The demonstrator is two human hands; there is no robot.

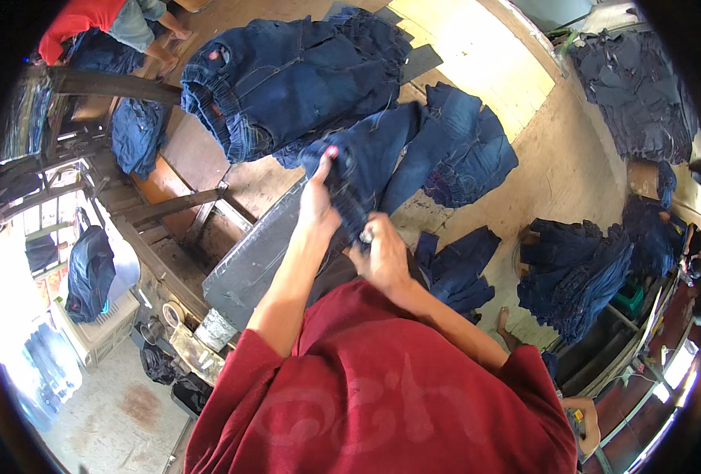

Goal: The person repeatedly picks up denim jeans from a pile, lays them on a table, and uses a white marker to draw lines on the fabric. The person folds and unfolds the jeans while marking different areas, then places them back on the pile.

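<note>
Beside denim pile, both hands grip jeans.

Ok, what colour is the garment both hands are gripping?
Dark indigo-blue denim garment, seen in the head view.

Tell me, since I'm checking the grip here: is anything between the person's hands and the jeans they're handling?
Nothing visible. The left hand pinches the dark blue jeans directly, and the right hand grips the same fabric lower down. The stack of jeans lies behind, apart from both hands.

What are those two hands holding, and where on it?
Dark blue jeans: left hand grips a bunched edge, right hand pinches the fabric lower down.
</note>
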